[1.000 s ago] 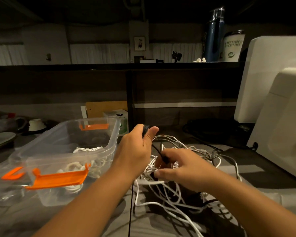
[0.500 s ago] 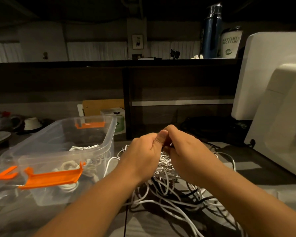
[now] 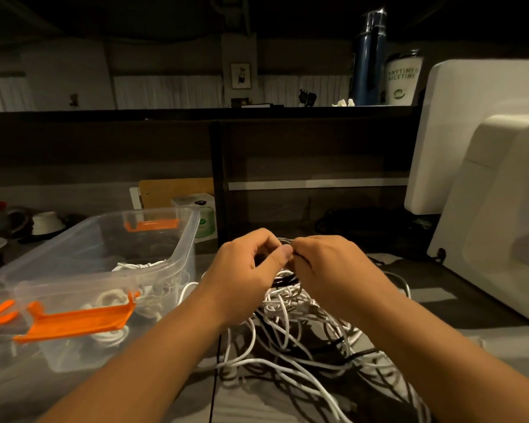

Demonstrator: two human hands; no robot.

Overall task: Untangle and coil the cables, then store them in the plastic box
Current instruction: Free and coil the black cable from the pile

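From the head camera, the left hand [image 3: 248,267] and right hand [image 3: 327,267] meet just to the right of the plastic box [image 3: 184,239], raised a little above the worktop [image 3: 440,300]. Each grip is narrow: fingers curled in, thumb tips almost touching, pinching what looks like a thin black cable [image 3: 284,280] where it loops up out of the heap. The light is dim, so the exact strand under the thumbs is hard to make out.

The hands seem held this close so that a knot or a first small loop can be worked between the two grips, lifted free of the rest.

The tangle of cables [image 3: 303,337], mostly white with a few dark strands, lies right of the box, directly under and nearer than the hands, spreading towards the bottom edge of the view. Inside the box, white coiled cables [image 3: 141,265] already rest on its floor. Its orange latch [image 3: 80,320] hangs open on the near end, leaving the top free for dropping the next coil in from the right.
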